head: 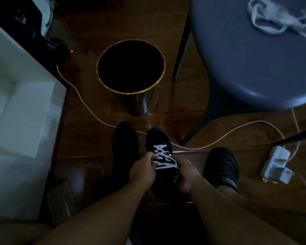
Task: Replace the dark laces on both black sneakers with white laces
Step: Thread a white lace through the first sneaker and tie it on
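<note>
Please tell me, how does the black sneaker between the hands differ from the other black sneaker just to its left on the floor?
The sneaker between the hands shows a white lace crossed over its front; on the left sneaker no white lace is visible. The left hand and right hand each pinch the lace at the first sneaker; no hand touches the left sneaker. Both are black and point toward the bin.

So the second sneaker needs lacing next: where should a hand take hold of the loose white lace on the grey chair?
Probably at a loop of the loose white lace lying flat on the grey chair seat, pinched from above: the open loop gives fingers room, while the bundle to its right looks tangled.
</note>
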Available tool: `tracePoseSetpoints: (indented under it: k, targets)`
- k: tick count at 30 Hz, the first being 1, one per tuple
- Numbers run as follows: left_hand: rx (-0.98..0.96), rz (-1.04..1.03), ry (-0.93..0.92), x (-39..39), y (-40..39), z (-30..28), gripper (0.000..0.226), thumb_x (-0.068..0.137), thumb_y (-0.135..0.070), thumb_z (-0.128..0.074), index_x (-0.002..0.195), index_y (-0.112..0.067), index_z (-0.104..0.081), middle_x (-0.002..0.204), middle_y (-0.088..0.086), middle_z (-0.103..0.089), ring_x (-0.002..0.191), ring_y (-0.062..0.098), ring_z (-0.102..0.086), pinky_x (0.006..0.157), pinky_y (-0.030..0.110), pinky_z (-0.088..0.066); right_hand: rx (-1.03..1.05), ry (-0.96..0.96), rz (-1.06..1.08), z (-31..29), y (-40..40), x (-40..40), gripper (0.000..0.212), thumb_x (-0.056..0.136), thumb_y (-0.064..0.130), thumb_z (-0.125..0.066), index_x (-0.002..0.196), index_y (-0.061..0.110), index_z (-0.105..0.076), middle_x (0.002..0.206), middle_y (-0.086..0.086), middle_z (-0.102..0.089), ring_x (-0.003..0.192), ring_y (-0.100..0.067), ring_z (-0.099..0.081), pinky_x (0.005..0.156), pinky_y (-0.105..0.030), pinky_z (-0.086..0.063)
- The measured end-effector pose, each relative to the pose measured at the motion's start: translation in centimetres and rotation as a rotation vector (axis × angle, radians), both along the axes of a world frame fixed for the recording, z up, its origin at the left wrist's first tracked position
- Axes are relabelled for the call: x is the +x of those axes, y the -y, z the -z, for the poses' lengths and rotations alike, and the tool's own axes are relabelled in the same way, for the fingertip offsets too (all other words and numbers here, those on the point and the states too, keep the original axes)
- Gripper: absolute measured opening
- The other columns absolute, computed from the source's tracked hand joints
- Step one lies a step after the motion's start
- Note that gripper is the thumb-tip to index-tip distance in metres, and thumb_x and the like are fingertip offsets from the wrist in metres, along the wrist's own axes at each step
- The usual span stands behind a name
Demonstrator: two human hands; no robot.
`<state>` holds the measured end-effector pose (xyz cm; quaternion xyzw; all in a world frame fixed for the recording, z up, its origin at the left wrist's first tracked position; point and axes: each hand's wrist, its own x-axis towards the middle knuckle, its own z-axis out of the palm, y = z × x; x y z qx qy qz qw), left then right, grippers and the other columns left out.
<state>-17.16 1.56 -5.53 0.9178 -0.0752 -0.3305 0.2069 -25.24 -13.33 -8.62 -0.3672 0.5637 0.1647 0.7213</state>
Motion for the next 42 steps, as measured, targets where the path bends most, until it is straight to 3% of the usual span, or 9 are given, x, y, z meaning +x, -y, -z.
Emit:
tracePoseSetpoints:
  k: [2, 6, 12, 18, 24, 28, 34, 37, 42]
  targets:
    - [0.011, 0.058, -0.008, 0.1, 0.3, -0.2, 0.035, 0.109, -0.027, -0.046, 0.135, -0.049, -0.055, 0.132, -0.007, -0.068, 0.111, 0.022, -0.067, 0.088, 0.04, -0.059, 0.003, -0.007, 0.097, -1.1, -0.5, -0.3, 0.023, 0.093, 0.033, -0.054, 0.103, 0.019, -0.069, 0.073, -0.002, -0.057, 0.049, -0.015, -0.05, 0.047, -0.027, -0.038]
    - [0.032, 0.112, 0.023, 0.1, 0.4, -0.9, 0.037, 0.109, -0.03, -0.047, 0.14, -0.047, -0.056, 0.133, -0.008, -0.067, 0.113, 0.022, -0.067, 0.087, 0.04, -0.059, 0.187, -0.011, 0.173, -2.4, -0.2, -0.4, 0.031, 0.09, 0.04, -0.059, 0.064, 0.023, -0.061, 0.056, 0.002, -0.046, 0.047, -0.014, -0.031, 0.049, -0.026, -0.023]
    - [-0.039, 0.082, 0.005, 0.0, 0.1, -0.7, 0.01, 0.107, -0.033, -0.053, 0.102, -0.033, -0.063, 0.106, -0.007, -0.067, 0.092, 0.021, -0.065, 0.075, 0.039, -0.056, 0.112, 0.085, 0.192, -4.3, 1.1, -0.5, 0.044, 0.094, 0.004, -0.033, 0.109, 0.021, -0.071, 0.05, 0.003, -0.048, 0.041, -0.011, -0.028, 0.047, -0.023, -0.019]
    - [-0.08, -0.011, -0.123, -0.1, 0.0, -0.2, 0.023, 0.104, -0.026, -0.049, 0.083, -0.022, -0.057, 0.112, 0.005, -0.055, 0.088, 0.023, -0.058, 0.085, 0.045, -0.055, -0.006, 0.019, 0.12, -3.3, 0.7, -0.2, 0.037, 0.09, 0.006, -0.045, 0.107, 0.018, -0.075, 0.062, 0.0, -0.058, 0.042, -0.012, -0.039, 0.037, -0.022, -0.025]
    - [-0.044, 0.183, -0.046, -0.7, -0.6, 0.0, 0.008, 0.102, -0.033, -0.061, 0.109, -0.034, -0.065, 0.128, -0.001, -0.052, 0.107, 0.024, -0.061, 0.093, 0.037, -0.053, -0.144, 0.155, -0.11, -4.3, -0.2, -0.5, 0.056, 0.084, -0.017, -0.045, 0.119, 0.02, -0.067, 0.107, -0.014, -0.074, 0.079, -0.028, -0.074, 0.051, -0.032, -0.056]
    - [-0.112, 0.033, -0.177, -0.5, 0.1, -0.7, 0.01, 0.102, -0.03, -0.057, 0.098, -0.038, -0.061, 0.115, 0.001, -0.053, 0.093, 0.027, -0.064, 0.079, 0.048, -0.063, -0.35, 0.145, -0.332, -3.7, -0.4, -0.8, 0.03, 0.093, -0.003, -0.064, 0.108, 0.021, -0.072, 0.105, -0.011, -0.077, 0.091, -0.026, -0.075, 0.076, -0.037, -0.063]
    - [-0.252, -0.443, -0.496, 0.4, 0.3, -1.8, 0.033, 0.101, -0.017, -0.055, 0.129, -0.006, -0.065, 0.135, 0.019, -0.064, 0.102, 0.027, -0.062, 0.073, 0.043, -0.059, -0.391, 0.063, -0.326, -2.8, -0.1, -1.4, 0.011, 0.099, 0.018, -0.064, 0.095, 0.017, -0.074, 0.087, -0.005, -0.08, 0.085, -0.027, -0.077, 0.084, -0.051, -0.063]
    - [-0.144, -0.394, -0.508, 0.4, 1.2, -2.6, 0.017, 0.103, -0.014, -0.051, 0.093, -0.011, -0.064, 0.109, 0.014, -0.064, 0.104, 0.035, -0.066, 0.087, 0.05, -0.062, -0.455, 0.016, -0.314, -2.5, -0.2, -1.2, 0.015, 0.097, 0.031, -0.066, 0.093, 0.018, -0.073, 0.087, -0.004, -0.078, 0.085, -0.028, -0.076, 0.086, -0.051, -0.062]
    - [-0.062, -0.082, -0.309, -1.1, 1.7, -1.8, 0.032, 0.101, -0.043, -0.054, 0.093, -0.017, -0.07, 0.09, 0.005, -0.072, 0.082, 0.024, -0.071, 0.072, 0.041, -0.063, -0.411, -0.069, -0.332, -1.6, -0.1, -1.6, 0.033, 0.093, 0.048, -0.06, 0.09, 0.018, -0.073, 0.09, -0.006, -0.077, 0.085, -0.029, -0.075, 0.085, -0.047, -0.062]
